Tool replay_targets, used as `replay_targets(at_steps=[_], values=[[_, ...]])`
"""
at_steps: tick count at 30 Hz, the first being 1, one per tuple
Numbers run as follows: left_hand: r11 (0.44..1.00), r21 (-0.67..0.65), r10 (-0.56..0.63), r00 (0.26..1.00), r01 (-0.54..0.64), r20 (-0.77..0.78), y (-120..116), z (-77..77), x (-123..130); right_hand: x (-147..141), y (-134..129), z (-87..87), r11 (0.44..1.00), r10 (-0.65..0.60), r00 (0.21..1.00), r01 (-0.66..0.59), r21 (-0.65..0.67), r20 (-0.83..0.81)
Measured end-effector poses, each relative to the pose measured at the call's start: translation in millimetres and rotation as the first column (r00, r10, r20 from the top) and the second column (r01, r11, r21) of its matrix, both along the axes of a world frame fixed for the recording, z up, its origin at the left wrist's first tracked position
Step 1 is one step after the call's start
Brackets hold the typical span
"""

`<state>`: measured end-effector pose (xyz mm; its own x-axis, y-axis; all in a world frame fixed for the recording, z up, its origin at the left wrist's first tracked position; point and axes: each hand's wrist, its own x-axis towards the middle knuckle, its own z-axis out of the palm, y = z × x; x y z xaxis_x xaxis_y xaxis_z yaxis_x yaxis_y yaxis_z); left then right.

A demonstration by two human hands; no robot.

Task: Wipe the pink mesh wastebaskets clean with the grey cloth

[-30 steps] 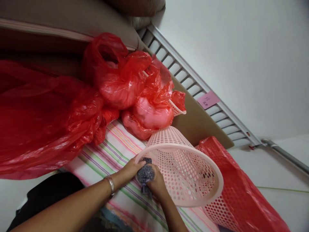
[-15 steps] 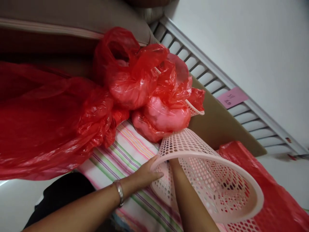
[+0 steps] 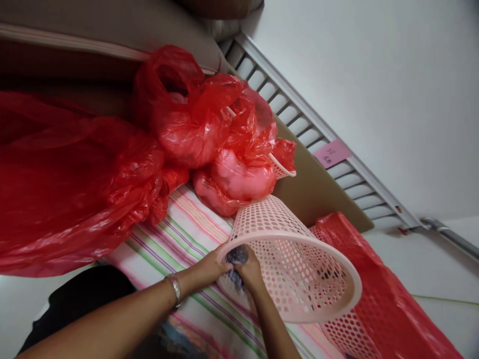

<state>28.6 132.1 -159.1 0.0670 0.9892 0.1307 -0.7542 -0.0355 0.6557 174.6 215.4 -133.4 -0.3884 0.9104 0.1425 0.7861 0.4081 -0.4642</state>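
Note:
A pink perforated plastic basket (image 3: pixel 277 219) lies tilted on its side, with its wide mouth towards me. My left hand (image 3: pixel 215 264), with a silver bracelet at the wrist, grips the left part of the rim, thumb inside and fingers hidden behind. Inside the mouth, my right hand (image 3: pixel 250 269) is closed on a crumpled dark purple-grey bundle (image 3: pixel 237 257), whose kind I cannot make out. Under the basket is a striped cloth (image 3: pixel 194 239) in white, green, pink and purple.
Stuffed red plastic bags (image 3: pixel 209 134) touch the basket's far end, and a large red bag (image 3: pixel 75 184) spreads left. Another perforated basket (image 3: pixel 348 329) with a red bag (image 3: pixel 392 289) lies right. Behind stands a metal railing (image 3: pixel 292 99) with a pink paper label (image 3: pixel 332 153).
My right hand has drawn back from deep inside the basket towards its mouth, and the dark bundle now shows in it. The view has shifted, so the basket appears further left.

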Motion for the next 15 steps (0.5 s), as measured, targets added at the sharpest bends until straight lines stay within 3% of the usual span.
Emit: replay_targets(at_steps=[4,7,10,15], values=[[1.000,0.003,0.015,1.000,-0.015,-0.007,-6,-2.9,5,17,-49,-3.2,0.997,0.078,0.997,-0.078,-0.006,-0.007],[1.000,0.029,0.000,1.000,0.000,0.007,-10,-5.1,10,22,-60,-1.8,0.998,0.068,0.998,-0.068,-0.013,0.002],[1.000,0.006,-0.031,0.998,0.031,0.046,-11,-3.3,12,16,-39,1.8,1.000,0.018,1.000,-0.018,0.025,-0.006],[0.994,-0.044,-0.101,0.993,0.104,0.056,-10,-0.1,8,-15,24,8.2,0.990,-0.120,0.993,0.120,0.077,0.007]])
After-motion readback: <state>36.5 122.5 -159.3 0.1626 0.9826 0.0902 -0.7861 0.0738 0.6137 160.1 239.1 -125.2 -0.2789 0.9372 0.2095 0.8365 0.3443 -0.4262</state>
